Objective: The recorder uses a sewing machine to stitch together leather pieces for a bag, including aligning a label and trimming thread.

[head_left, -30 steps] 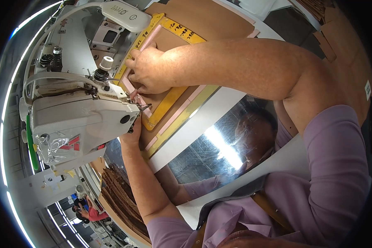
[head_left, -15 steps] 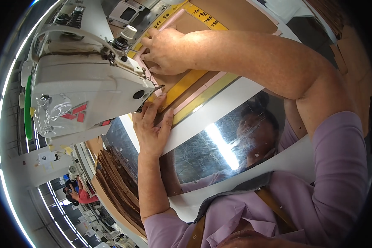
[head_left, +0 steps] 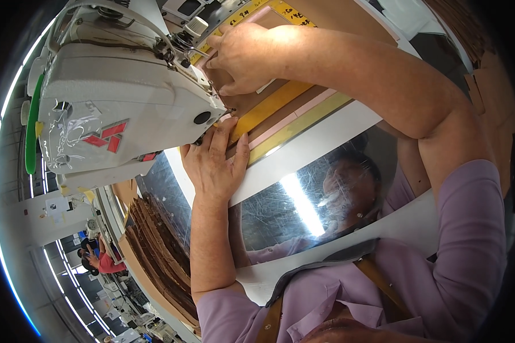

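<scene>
Under the head of a white sewing machine [head_left: 126, 108] lies a flat template with yellow strips [head_left: 277, 111] and pink edging, brown sheet material showing between them. My left hand [head_left: 212, 163] rests on its near-left edge beside the needle area, fingers stretched out and thumb spread. Reaching across from the right, my right hand [head_left: 246, 54] presses on the far part with parted fingers, close to the presser area. Neither hand grips anything that I can see. The machine head partly hides the left fingertips.
A shiny scratched metal plate [head_left: 269, 223] is set in the white tabletop [head_left: 315, 146] before me. Left of it stands a stack of brown sheets [head_left: 154, 246]. More brown pieces [head_left: 486, 86] are at the far right. Another person [head_left: 103, 260] sits in the left background.
The view has shifted, with the machine and my hands higher in the picture. Both hands stay on the template, which has slid slightly to the right in the picture.
</scene>
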`<state>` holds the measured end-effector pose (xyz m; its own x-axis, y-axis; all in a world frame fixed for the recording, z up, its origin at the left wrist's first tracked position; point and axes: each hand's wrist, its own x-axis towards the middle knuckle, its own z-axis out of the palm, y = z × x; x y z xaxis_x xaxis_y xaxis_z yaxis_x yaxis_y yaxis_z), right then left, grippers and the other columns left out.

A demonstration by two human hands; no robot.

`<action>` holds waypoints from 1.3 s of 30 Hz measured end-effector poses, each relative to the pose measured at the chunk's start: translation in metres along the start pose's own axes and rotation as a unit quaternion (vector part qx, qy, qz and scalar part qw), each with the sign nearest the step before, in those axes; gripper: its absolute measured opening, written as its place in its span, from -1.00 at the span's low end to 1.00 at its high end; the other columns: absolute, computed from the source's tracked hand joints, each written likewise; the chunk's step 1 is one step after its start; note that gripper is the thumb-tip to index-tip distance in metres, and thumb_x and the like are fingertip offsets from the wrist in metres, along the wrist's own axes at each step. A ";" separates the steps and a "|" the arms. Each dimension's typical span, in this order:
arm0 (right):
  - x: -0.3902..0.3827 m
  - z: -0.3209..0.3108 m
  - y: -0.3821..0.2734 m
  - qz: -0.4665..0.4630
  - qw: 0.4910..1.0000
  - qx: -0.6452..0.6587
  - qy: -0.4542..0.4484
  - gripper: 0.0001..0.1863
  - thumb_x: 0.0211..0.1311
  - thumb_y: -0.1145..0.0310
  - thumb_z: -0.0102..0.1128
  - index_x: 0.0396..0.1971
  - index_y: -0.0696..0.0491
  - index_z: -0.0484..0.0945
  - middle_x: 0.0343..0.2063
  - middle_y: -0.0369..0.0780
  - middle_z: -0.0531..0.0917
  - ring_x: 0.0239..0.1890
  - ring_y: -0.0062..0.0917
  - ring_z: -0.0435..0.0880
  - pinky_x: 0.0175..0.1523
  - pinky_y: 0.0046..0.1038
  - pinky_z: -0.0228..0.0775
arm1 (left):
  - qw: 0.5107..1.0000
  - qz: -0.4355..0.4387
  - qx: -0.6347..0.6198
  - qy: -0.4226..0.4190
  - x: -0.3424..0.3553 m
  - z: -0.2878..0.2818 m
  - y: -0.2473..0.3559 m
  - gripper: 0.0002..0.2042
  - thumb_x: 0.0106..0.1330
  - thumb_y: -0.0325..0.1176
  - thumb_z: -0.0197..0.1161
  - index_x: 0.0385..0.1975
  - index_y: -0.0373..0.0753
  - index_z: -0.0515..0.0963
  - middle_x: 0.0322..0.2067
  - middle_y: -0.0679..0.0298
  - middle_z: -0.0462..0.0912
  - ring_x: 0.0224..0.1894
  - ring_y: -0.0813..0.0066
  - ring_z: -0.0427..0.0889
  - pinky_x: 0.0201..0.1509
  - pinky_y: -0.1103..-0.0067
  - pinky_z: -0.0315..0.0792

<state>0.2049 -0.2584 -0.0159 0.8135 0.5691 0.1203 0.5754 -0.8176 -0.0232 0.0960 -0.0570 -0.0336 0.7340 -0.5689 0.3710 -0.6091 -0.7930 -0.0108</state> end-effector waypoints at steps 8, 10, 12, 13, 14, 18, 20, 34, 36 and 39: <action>-0.018 -0.007 0.005 -0.019 1.000 0.007 -0.015 -0.06 -0.02 -0.32 0.37 0.27 0.06 0.55 0.28 0.01 0.46 0.34 -0.18 0.42 0.28 -0.25 0.49 | 0.999 -0.003 -0.028 0.027 -0.009 0.005 -0.006 -0.67 0.24 -0.22 0.35 -0.01 -0.11 0.67 -0.33 0.23 0.79 -0.29 0.31 0.77 0.09 0.37 0.45; -0.019 -0.009 0.001 -0.013 1.000 0.002 -0.025 -0.06 -0.01 -0.34 0.35 0.27 0.05 0.55 0.29 0.01 0.46 0.35 -0.18 0.41 0.29 -0.25 0.50 | 0.996 0.021 -0.049 0.073 -0.013 0.012 -0.010 -0.68 0.24 -0.25 0.36 -0.01 -0.13 0.68 -0.47 0.29 0.72 -0.43 0.34 0.68 -0.07 0.43 0.44; -0.020 -0.012 -0.003 -0.007 0.999 -0.005 -0.036 -0.05 0.00 -0.36 0.34 0.27 0.04 0.54 0.30 0.01 0.45 0.36 -0.18 0.41 0.29 -0.25 0.50 | 0.989 0.043 -0.071 0.121 -0.015 0.014 -0.010 -0.69 0.24 -0.29 0.36 -0.01 -0.15 0.68 -0.61 0.36 0.65 -0.57 0.38 0.60 -0.24 0.48 0.42; -0.021 -0.011 -0.003 -0.005 0.999 -0.008 -0.036 -0.06 0.02 -0.35 0.32 0.29 0.04 0.53 0.30 0.02 0.44 0.36 -0.18 0.41 0.29 -0.25 0.50 | 0.992 0.029 -0.075 0.093 -0.013 0.011 -0.005 -0.68 0.23 -0.29 0.37 -0.01 -0.17 0.68 -0.63 0.34 0.64 -0.59 0.36 0.60 -0.28 0.48 0.43; -0.022 -0.010 -0.004 -0.004 0.999 -0.011 -0.035 -0.06 0.04 -0.35 0.30 0.30 0.03 0.52 0.31 0.03 0.44 0.36 -0.17 0.42 0.29 -0.25 0.50 | 0.995 0.014 -0.080 0.066 -0.011 0.010 -0.002 -0.66 0.22 -0.30 0.38 0.00 -0.19 0.67 -0.66 0.32 0.63 -0.61 0.33 0.60 -0.32 0.49 0.43; -0.019 -0.006 -0.004 0.008 0.996 -0.026 -0.082 0.00 0.09 -0.44 0.17 0.42 -0.06 0.40 0.47 -0.06 0.26 0.50 -0.23 0.22 0.35 -0.13 0.41 | 0.995 0.013 -0.080 0.055 -0.007 0.008 -0.003 -0.65 0.23 -0.26 0.37 0.02 -0.17 0.66 -0.61 0.26 0.67 -0.61 0.31 0.62 -0.31 0.48 0.46; -0.022 -0.002 -0.002 -0.019 0.999 -0.027 0.006 -0.11 0.11 -0.32 0.25 0.33 0.00 0.50 0.32 0.00 0.44 0.35 -0.20 0.44 0.30 -0.25 0.49 | 0.998 0.009 -0.047 0.028 -0.006 0.004 -0.001 -0.65 0.25 -0.22 0.36 0.03 -0.15 0.64 -0.61 0.23 0.67 -0.59 0.29 0.64 -0.30 0.47 0.48; -0.013 -0.002 -0.001 -0.010 1.000 -0.005 0.008 -0.24 0.13 -0.24 0.29 0.25 -0.07 0.60 0.22 -0.06 0.52 0.27 -0.20 0.49 0.24 -0.21 0.53 | 0.998 -0.030 -0.035 -0.031 -0.005 -0.001 0.031 -0.51 0.30 -0.20 0.32 0.19 -0.28 0.52 -0.52 0.17 0.72 -0.61 0.20 0.66 -0.37 0.41 0.54; -0.012 -0.001 0.000 -0.015 1.000 -0.004 0.013 -0.24 0.11 -0.23 0.31 0.24 -0.07 0.61 0.22 -0.05 0.52 0.27 -0.17 0.49 0.24 -0.20 0.54 | 0.996 -0.059 -0.049 -0.046 -0.005 0.000 0.033 -0.47 0.32 -0.19 0.29 0.24 -0.33 0.47 -0.50 0.15 0.73 -0.60 0.18 0.67 -0.39 0.39 0.55; -0.010 0.000 0.000 -0.018 0.999 0.002 0.029 -0.28 0.09 -0.18 0.35 0.21 -0.08 0.63 0.17 0.00 0.54 0.24 -0.12 0.51 0.24 -0.16 0.53 | 0.998 -0.033 -0.019 -0.058 -0.002 -0.002 0.036 -0.43 0.34 -0.11 0.26 0.24 -0.39 0.45 -0.69 0.20 0.61 -0.67 0.28 0.65 -0.50 0.40 0.54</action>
<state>0.1965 -0.2645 -0.0170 0.7860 0.5922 0.1778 0.6047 -0.7962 -0.0211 0.0716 -0.0843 -0.0330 0.8016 -0.5384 0.2601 -0.5673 -0.8222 0.0467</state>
